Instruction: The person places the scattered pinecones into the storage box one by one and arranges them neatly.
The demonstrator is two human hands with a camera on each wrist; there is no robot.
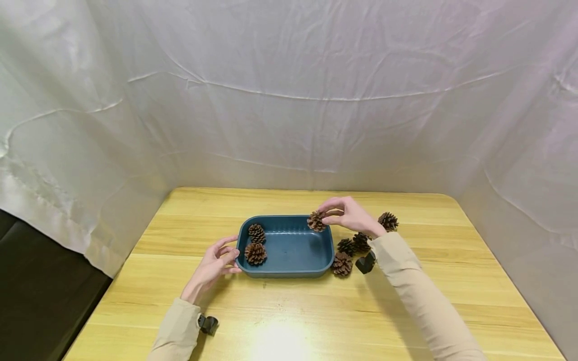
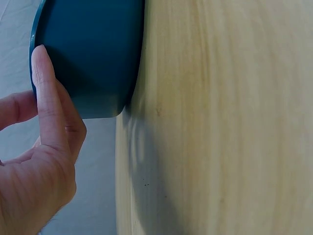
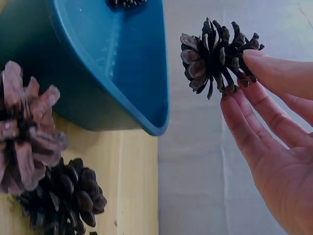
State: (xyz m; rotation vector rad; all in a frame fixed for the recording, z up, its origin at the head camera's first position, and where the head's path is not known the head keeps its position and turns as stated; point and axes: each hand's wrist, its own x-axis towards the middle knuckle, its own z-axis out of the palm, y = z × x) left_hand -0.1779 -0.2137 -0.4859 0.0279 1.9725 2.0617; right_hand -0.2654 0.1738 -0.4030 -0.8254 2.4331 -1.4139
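Between the thumb and fingertips of my right hand [image 1: 354, 215] is a brown pine cone [image 1: 316, 221], held up over the right back corner of a dark blue rectangular tray [image 1: 289, 274]. The right wrist view shows this pine cone [image 3: 215, 61] pinched by its side, apart from the tray's rim [image 3: 105, 81]. At the tray's left end, my left hand [image 1: 219, 259] grips the rim and outer wall. Two pine cones lie inside on the left, one behind [image 1: 256, 233] and one in front [image 1: 255, 254]. In the left wrist view, fingers [image 2: 46, 98] touch the tray's wall.
Right of the tray, several loose pine cones [image 1: 341, 264] sit close together on the wooden table [image 1: 280, 306]. Another pine cone [image 1: 388, 221] lies farther back, beyond the right wrist. A pale curtain [image 1: 289, 125] hangs behind the table and along its sides.
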